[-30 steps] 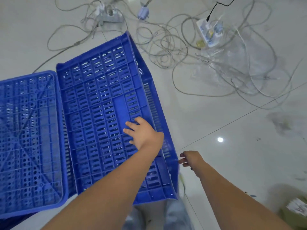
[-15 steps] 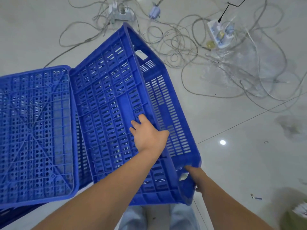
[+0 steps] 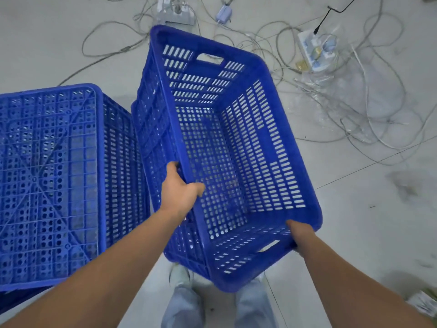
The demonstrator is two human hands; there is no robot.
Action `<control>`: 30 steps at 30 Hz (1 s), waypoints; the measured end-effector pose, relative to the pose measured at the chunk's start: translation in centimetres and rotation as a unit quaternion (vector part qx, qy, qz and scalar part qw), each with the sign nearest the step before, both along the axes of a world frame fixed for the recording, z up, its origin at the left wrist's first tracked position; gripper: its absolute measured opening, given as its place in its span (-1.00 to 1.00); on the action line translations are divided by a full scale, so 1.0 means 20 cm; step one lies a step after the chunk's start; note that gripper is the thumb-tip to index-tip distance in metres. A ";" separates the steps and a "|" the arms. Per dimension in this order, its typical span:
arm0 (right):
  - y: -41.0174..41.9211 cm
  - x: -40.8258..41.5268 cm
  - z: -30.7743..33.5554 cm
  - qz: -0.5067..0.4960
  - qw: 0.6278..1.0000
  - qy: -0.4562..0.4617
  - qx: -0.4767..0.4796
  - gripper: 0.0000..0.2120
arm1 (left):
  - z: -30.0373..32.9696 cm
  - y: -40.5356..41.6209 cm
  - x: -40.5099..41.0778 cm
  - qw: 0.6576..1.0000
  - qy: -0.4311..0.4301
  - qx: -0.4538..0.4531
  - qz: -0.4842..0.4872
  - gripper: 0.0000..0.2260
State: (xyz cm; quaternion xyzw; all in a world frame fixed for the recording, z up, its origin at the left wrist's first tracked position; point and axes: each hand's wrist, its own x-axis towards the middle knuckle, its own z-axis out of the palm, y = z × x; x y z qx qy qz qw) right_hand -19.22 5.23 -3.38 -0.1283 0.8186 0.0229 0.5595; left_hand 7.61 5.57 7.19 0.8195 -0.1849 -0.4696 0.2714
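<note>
A blue slotted plastic crate (image 3: 267, 138) is held up in front of me with its open mouth facing me, tilted, and nothing shows inside it. My left hand (image 3: 181, 189) grips its left rim, thumb inside and fingers wrapped round the outside. My right hand (image 3: 301, 235) holds the near right corner of the rim; its fingers are hidden behind the wall.
A second blue crate (image 3: 52, 181) stands upside down on the left, right beside the held one. Tangled grey cables (image 3: 354, 110), a white power strip (image 3: 315, 49) and a socket block (image 3: 176, 10) lie on the pale tiled floor beyond. My legs are below the crate.
The crate was lying upside down under my left palm. It has been lifted and turned over to the right, so its opening now faces me. My right hand took hold of its corner.
</note>
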 end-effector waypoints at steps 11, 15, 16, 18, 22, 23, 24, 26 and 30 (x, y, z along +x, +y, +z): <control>-0.06 -0.13 -0.06 0.075 0.978 0.191 -0.038 -0.16 | -0.26 0.16 0.27 0.996 0.056 0.051 0.055 -0.39; -0.18 -0.14 -0.10 0.211 0.969 0.098 -0.086 -0.16 | -0.33 0.20 0.39 0.993 0.057 0.073 0.074 -0.33; -0.21 -0.12 -0.11 0.186 0.980 0.032 -0.068 -0.23 | -0.35 0.21 0.42 0.992 0.055 0.084 0.081 -0.34; -0.26 -0.05 -0.13 0.172 0.982 -0.030 -0.076 -0.50 | -0.40 0.23 0.46 0.990 0.046 0.102 0.090 -0.38; -0.32 0.07 -0.17 0.185 0.968 0.018 -0.167 -0.67 | -0.48 0.27 0.50 0.987 0.034 0.122 0.099 -0.46; -0.33 0.10 -0.17 0.185 0.966 0.029 -0.179 -0.68 | -0.51 0.29 0.51 0.987 0.028 0.127 0.099 -0.46; -0.34 0.12 -0.17 0.187 0.963 0.037 -0.188 -0.69 | -0.53 0.30 0.51 0.986 0.020 0.135 0.098 -0.46; -0.34 0.13 -0.19 0.210 0.958 0.050 -0.191 -0.70 | -0.57 0.32 0.52 0.984 0.004 0.150 0.091 -0.49; -0.35 0.13 -0.21 0.249 0.950 0.063 -0.176 -0.72 | -0.62 0.38 0.51 0.983 -0.031 0.169 0.068 -0.59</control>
